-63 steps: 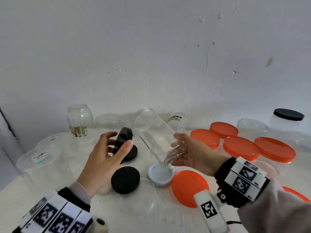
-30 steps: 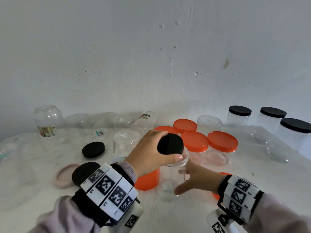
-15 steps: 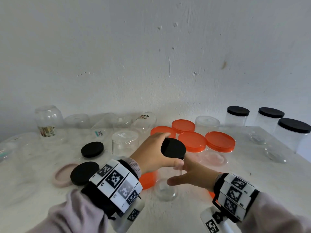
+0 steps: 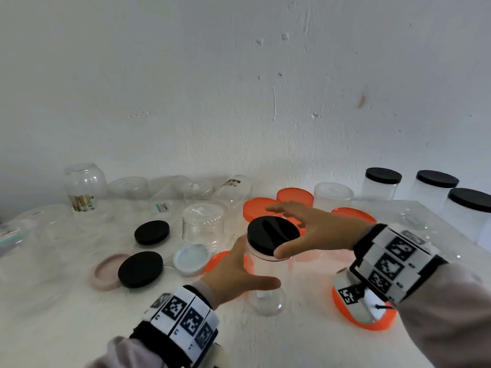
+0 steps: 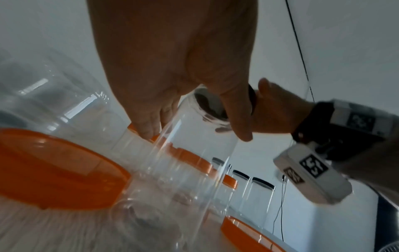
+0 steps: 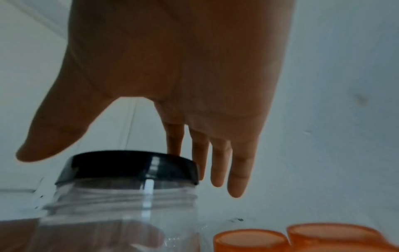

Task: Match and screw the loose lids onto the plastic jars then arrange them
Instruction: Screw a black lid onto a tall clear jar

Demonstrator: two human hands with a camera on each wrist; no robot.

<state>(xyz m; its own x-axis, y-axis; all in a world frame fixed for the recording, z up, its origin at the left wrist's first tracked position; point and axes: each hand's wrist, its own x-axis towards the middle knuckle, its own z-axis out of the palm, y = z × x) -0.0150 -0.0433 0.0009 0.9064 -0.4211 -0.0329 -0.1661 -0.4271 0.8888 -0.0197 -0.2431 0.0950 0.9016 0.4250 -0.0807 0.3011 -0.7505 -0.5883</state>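
Observation:
A clear plastic jar point(image 4: 268, 301) stands upright at the table's middle with a black lid point(image 4: 272, 235) sitting on its mouth. My left hand point(image 4: 233, 274) grips the jar's body from the left, thumb across its front and fingers curled round its far side. In the left wrist view the left hand point(image 5: 172, 68) is wrapped on the jar point(image 5: 194, 162). My right hand point(image 4: 316, 229) hovers at the lid from the right, its fingers straight and spread. The right wrist view shows the thumb just above the lid point(image 6: 134, 168) and the fingers behind its rim.
Two loose black lids point(image 4: 152, 232) point(image 4: 140, 269), a pink lid point(image 4: 105, 272) and a pale lid point(image 4: 191, 258) lie to the left beside an upturned clear jar point(image 4: 203, 224). Orange-lidded jars point(image 4: 295, 196) stand behind. Black-lidded jars point(image 4: 384, 181) line the back right; an orange lid point(image 4: 345, 312) lies under my right wrist.
The hands have swapped: my left hand left the black lid on the jar and now holds the jar's body. My right hand let go of the jar and rose to the lid.

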